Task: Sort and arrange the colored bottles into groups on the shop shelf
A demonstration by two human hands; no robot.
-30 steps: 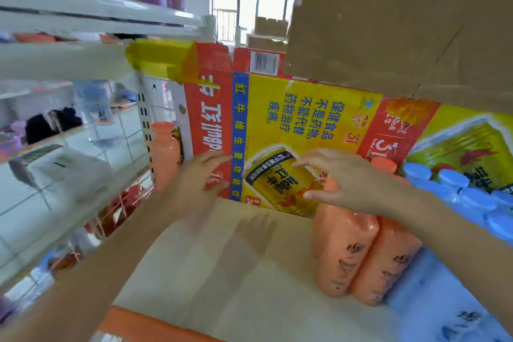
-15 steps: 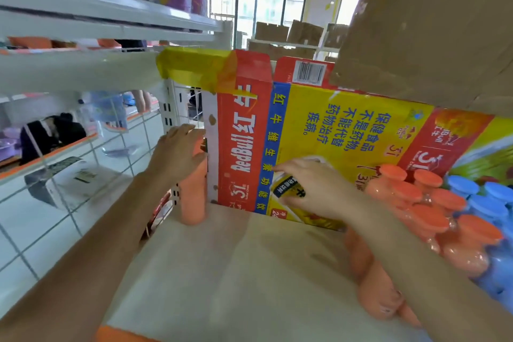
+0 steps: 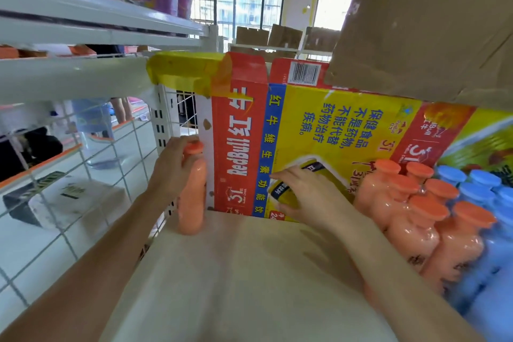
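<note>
Left grip [image 3: 172, 169] wraps the lone orange bottle [image 3: 193, 203], far left on the shelf [image 3: 236, 272] — right grip [image 3: 305, 197], fingers straight, touches the carton [image 3: 319, 125].

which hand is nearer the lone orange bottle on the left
Left. The left hand grips the lone bottle; the right hand rests apart on the carton.

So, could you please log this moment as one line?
left hand grips orange bottle | right hand touches box | orange group beside blue group

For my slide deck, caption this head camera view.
Left hand grips an orange bottle at the shelf corner; right hand touches the printed carton.
</note>
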